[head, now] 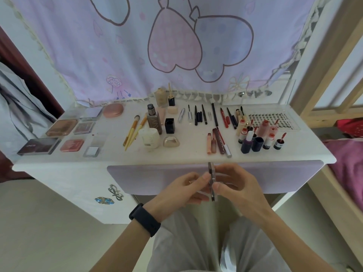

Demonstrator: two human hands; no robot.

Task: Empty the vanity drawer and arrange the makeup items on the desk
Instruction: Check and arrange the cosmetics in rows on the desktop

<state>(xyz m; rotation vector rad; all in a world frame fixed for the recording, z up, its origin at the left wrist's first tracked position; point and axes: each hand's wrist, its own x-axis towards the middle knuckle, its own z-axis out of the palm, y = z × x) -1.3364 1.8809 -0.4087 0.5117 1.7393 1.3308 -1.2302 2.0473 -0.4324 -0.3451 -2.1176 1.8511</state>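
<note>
Left hand: fingers curled; thumb pressed against the left face of a thin flat case, fingertips wrapped in from below. Grasping the case.
Right hand: fingers curled; thumb set on the right face of the same case, low down, remaining fingers bent behind it. Grasping the case.
Case: held between both hands, upright and edge-on to the camera, in the air in front of the drawer front and just below the table edge. Contents cannot be made out.
Drawer front: lilac, under the table top. Whether it is pulled out cannot be told.
Table: white top carrying makeup in groups.
Left group: flat palettes and compacts, lying side by side in rows.
Centre-left group: two brushes lying slanted and touching; bottles upright beside them; a white jar and a gold compact nearer the front edge.
Centre group: pencils laid in a row, roughly parallel, towards the back.
Front-right group: lip pencils lying close together near the front edge.
Right group: lipsticks standing clustered, several uncapped; a lash tray lying flat behind them.
Left wrist: dark wristband.
Background: lilac curtain hanging behind the table.
</note>
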